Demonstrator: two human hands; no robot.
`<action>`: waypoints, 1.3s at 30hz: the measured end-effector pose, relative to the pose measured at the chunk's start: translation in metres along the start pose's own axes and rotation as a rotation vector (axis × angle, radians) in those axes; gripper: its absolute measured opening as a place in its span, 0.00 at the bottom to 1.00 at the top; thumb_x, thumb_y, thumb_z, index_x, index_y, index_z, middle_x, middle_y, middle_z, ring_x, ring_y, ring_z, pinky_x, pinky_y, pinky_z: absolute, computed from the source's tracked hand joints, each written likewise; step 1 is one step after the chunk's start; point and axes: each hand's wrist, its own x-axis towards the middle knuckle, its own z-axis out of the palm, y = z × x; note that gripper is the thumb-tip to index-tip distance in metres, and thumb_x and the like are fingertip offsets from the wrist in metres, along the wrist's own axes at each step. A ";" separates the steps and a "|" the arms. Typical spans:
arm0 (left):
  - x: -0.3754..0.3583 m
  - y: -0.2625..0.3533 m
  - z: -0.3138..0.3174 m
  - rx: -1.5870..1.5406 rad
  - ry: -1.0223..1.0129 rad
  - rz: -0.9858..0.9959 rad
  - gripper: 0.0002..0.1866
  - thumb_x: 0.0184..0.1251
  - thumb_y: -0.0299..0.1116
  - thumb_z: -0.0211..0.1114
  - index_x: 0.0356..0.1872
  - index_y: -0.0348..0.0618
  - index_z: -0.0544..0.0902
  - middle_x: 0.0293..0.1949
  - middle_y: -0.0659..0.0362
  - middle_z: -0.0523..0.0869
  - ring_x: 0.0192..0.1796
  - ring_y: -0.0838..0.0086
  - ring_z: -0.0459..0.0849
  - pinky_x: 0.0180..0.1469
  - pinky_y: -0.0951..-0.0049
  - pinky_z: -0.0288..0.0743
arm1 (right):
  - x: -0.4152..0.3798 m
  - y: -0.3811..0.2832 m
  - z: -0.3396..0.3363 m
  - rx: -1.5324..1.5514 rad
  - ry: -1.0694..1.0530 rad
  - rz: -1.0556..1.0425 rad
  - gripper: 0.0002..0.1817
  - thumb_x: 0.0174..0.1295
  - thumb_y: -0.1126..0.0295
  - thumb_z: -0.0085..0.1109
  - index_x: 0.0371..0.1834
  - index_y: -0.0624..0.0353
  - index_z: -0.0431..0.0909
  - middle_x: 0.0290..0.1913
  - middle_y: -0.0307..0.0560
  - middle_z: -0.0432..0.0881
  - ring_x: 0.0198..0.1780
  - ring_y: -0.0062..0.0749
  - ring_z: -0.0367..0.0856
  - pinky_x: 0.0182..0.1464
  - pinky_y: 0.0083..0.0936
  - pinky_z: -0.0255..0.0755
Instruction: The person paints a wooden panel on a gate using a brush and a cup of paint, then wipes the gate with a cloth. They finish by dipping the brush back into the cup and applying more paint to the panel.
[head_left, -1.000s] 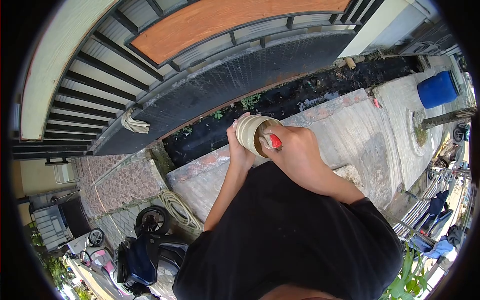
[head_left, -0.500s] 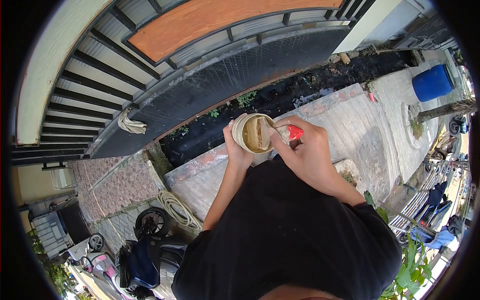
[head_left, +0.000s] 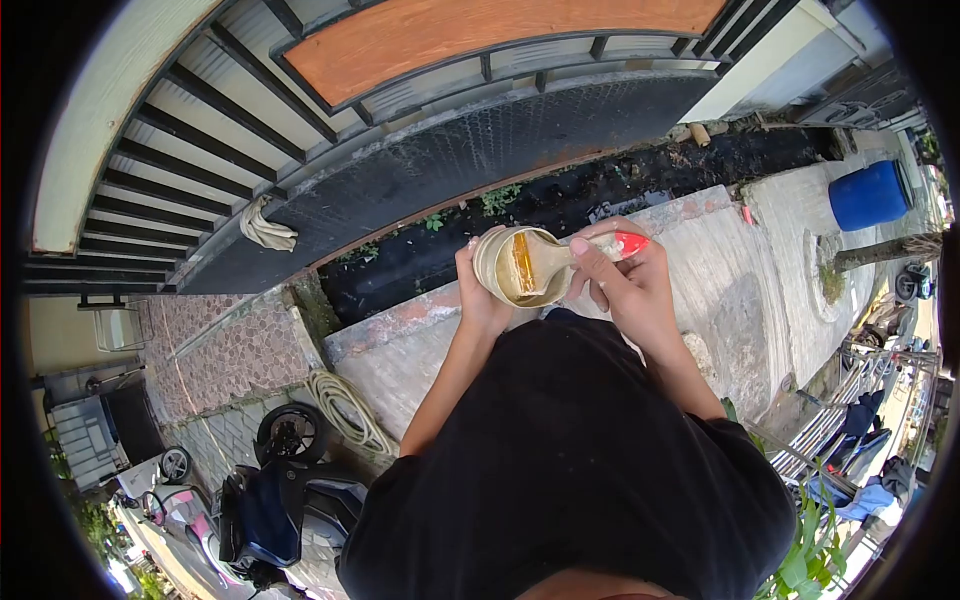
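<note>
My left hand [head_left: 486, 305] is wrapped around a cream-smeared can [head_left: 488, 262], held tilted so its mouth faces up at me. My right hand [head_left: 632, 290] grips a paintbrush [head_left: 552, 262] by its handle, thumb on top. The handle is coated in cream paint and ends in a red tip that sticks out past the fingers. The brush's broad head is at the can's mouth, its golden-brown bristles overlapping the inside. Both hands are close together in front of my dark shirt.
A black gate [head_left: 440, 150] with an orange panel [head_left: 480, 50] stands ahead, a cloth [head_left: 268, 225] hanging on it. A dark drain ditch [head_left: 590, 190] runs along its foot. Around me are a coiled hose [head_left: 345, 412], a motorcycle [head_left: 285, 515] and a blue barrel [head_left: 868, 195].
My right hand has moved right with the brush, away from the can's inside, and more of the golden bristles shows. The can stays in my left hand.
</note>
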 end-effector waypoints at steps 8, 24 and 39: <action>0.005 0.003 -0.003 0.010 0.021 0.013 0.30 0.84 0.57 0.45 0.64 0.41 0.80 0.60 0.52 0.88 0.64 0.62 0.85 0.72 0.57 0.76 | 0.020 0.008 -0.007 0.067 -0.088 0.008 0.07 0.77 0.70 0.64 0.44 0.64 0.82 0.29 0.41 0.85 0.24 0.18 0.82 0.21 0.16 0.66; 0.014 0.012 0.002 0.023 0.058 0.040 0.29 0.83 0.56 0.46 0.64 0.44 0.81 0.63 0.55 0.87 0.66 0.63 0.84 0.72 0.58 0.74 | 0.028 -0.013 -0.004 -0.126 -0.100 0.010 0.07 0.73 0.74 0.67 0.49 0.66 0.85 0.35 0.45 0.87 0.30 0.24 0.85 0.31 0.19 0.75; 0.023 0.013 -0.010 -0.050 -0.055 0.074 0.29 0.83 0.57 0.46 0.61 0.46 0.84 0.59 0.58 0.88 0.62 0.66 0.85 0.68 0.60 0.75 | 0.016 0.005 0.010 -0.763 -0.295 -0.663 0.23 0.52 0.86 0.72 0.54 0.61 0.88 0.50 0.51 0.80 0.42 0.42 0.88 0.43 0.33 0.84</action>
